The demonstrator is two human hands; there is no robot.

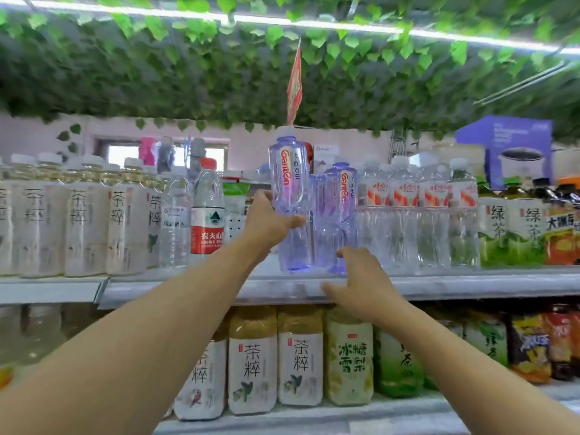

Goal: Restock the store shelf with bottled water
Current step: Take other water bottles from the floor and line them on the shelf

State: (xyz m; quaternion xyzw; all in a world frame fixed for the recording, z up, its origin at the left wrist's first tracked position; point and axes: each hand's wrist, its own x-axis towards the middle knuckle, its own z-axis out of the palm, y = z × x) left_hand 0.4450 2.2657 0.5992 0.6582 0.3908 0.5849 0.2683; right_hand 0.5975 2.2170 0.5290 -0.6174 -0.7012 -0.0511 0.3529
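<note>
Green plastic leaves hang over a store shelf [470, 285] crowded with drinks, and we stand before its upper level with both arms raised. Our left hand [270, 219] grips a tall violet-tinted water bottle [290, 196] around its waist, holding it upright at the front edge of the shelf, its base just about at the shelf surface. A second violet bottle [337, 215] already stands just to its right, and our right hand [361, 277] reaches to that bottle's foot, fingers loosely curled near it; we cannot tell whether they hold it or only steady it. We judge the restock to be partway: one bottle placed, one being set, with a gap left toward the red-labelled water bottle [207, 211]. Clear bottles [417, 215] fill the shelf further right. The held bottle is see-through, ribbed, white-capped, with a red logo.
</note>
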